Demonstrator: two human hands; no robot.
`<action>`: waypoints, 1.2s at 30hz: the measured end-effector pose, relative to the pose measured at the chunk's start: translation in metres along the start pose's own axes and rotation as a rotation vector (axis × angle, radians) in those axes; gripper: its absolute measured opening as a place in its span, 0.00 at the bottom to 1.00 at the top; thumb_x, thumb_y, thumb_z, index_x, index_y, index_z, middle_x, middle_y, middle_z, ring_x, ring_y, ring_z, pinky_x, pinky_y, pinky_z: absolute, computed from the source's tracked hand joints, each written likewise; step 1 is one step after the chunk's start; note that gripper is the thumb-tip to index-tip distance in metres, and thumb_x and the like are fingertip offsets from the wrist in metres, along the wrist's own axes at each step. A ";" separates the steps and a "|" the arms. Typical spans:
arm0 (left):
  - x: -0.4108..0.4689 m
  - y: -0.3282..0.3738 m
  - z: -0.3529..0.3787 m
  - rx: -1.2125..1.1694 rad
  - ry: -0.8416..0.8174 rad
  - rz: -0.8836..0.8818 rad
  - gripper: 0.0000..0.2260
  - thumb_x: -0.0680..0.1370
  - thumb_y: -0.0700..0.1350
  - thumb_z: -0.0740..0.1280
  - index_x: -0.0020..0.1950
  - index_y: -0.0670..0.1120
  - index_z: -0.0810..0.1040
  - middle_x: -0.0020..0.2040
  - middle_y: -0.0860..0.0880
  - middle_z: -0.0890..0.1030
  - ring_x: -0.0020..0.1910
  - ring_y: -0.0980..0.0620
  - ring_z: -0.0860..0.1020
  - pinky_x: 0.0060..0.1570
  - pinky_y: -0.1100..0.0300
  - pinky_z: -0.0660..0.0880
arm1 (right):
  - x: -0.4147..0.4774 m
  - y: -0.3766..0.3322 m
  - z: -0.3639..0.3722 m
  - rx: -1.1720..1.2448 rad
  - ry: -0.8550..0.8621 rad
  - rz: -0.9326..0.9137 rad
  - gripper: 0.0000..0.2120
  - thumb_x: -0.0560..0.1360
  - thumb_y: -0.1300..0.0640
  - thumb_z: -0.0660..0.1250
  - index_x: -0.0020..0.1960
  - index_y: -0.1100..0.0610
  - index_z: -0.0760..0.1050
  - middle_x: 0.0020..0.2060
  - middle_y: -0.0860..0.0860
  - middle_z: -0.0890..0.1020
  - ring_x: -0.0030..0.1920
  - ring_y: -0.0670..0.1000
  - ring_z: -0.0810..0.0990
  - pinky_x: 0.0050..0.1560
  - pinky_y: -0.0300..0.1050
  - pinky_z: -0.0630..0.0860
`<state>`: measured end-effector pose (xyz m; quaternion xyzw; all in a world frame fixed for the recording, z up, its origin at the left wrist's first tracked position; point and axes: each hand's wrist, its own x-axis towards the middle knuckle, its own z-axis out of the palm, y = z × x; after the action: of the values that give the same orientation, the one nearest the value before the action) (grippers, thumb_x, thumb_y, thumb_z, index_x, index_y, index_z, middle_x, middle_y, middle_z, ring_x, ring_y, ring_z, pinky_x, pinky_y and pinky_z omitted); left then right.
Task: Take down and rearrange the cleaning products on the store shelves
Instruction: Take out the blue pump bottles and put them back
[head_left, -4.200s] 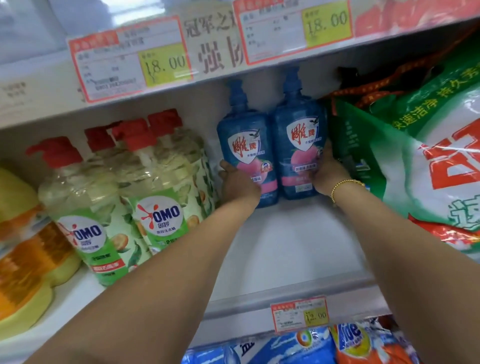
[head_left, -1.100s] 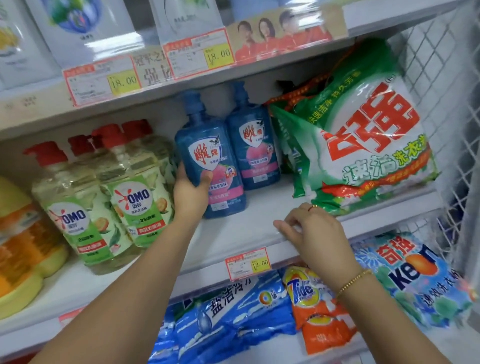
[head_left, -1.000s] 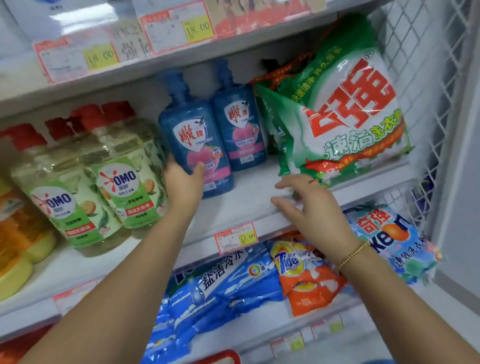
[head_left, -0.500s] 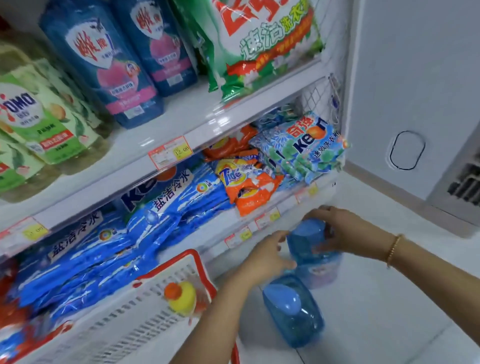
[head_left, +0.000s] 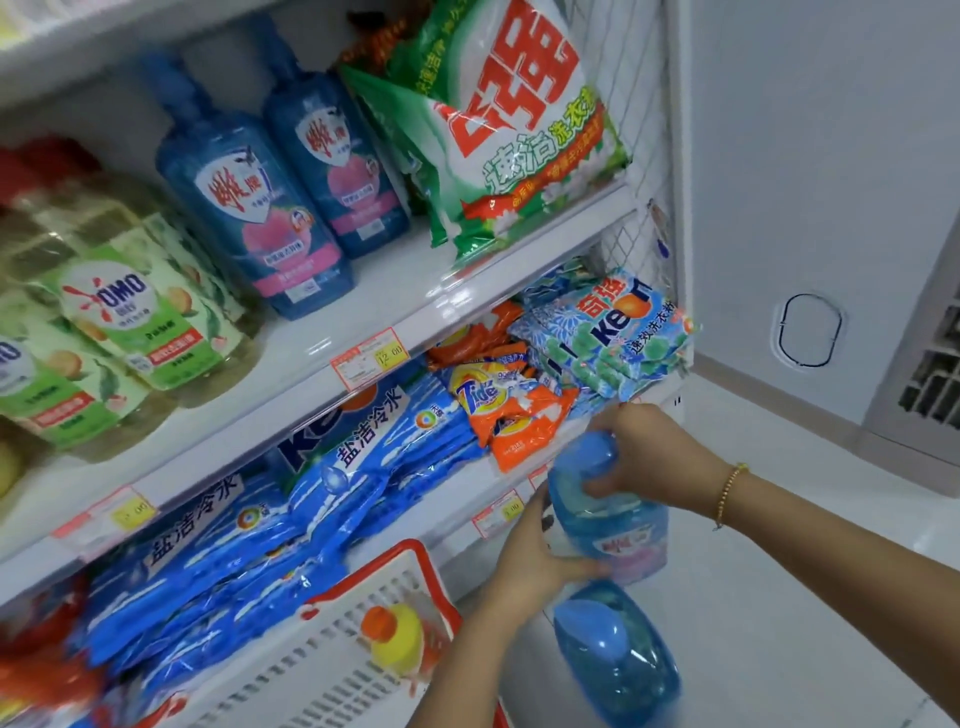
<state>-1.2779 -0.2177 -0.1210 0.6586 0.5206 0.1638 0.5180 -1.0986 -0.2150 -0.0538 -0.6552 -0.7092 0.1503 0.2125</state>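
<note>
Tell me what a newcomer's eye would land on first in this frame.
Low at the right, the left hand and right hand grip a blue bottle in front of the shelves, with a second blue bottle just below it. On the upper shelf, a big green and white bag with bold red lettering sits beside a pair of shelf bottles, also blue.

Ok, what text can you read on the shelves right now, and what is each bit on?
"OMO": green-label bottle
"Tide": orange bag
"12.00": shelf price tag
"盐洁冷水": blue bags
"速洁洗衣": green bag
"奇强", "Ke": pale blue bag
Label on the held blue bottle, other price tags, fine print: too blurred to read.
</note>
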 end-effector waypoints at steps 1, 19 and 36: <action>-0.005 0.004 -0.002 -0.010 0.050 0.034 0.43 0.58 0.51 0.83 0.68 0.61 0.65 0.63 0.63 0.75 0.65 0.61 0.73 0.64 0.59 0.72 | -0.001 -0.015 -0.017 0.025 0.046 -0.029 0.16 0.62 0.50 0.76 0.43 0.58 0.78 0.38 0.51 0.78 0.37 0.51 0.73 0.35 0.41 0.68; -0.035 0.201 -0.205 0.077 0.659 0.822 0.34 0.62 0.48 0.80 0.63 0.63 0.70 0.59 0.62 0.77 0.59 0.60 0.76 0.58 0.59 0.75 | 0.031 -0.184 -0.185 0.336 0.733 -0.647 0.16 0.60 0.46 0.75 0.46 0.40 0.76 0.40 0.42 0.77 0.41 0.38 0.76 0.40 0.29 0.70; 0.071 0.214 -0.261 -0.018 0.504 0.416 0.26 0.64 0.46 0.80 0.59 0.49 0.75 0.54 0.55 0.81 0.54 0.54 0.80 0.49 0.64 0.75 | 0.237 -0.214 -0.175 0.288 0.587 -0.231 0.18 0.74 0.45 0.67 0.53 0.59 0.73 0.46 0.58 0.81 0.47 0.60 0.78 0.49 0.54 0.76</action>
<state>-1.3361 -0.0069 0.1455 0.6849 0.4853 0.4288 0.3339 -1.2087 -0.0119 0.2278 -0.5492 -0.6589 0.0288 0.5132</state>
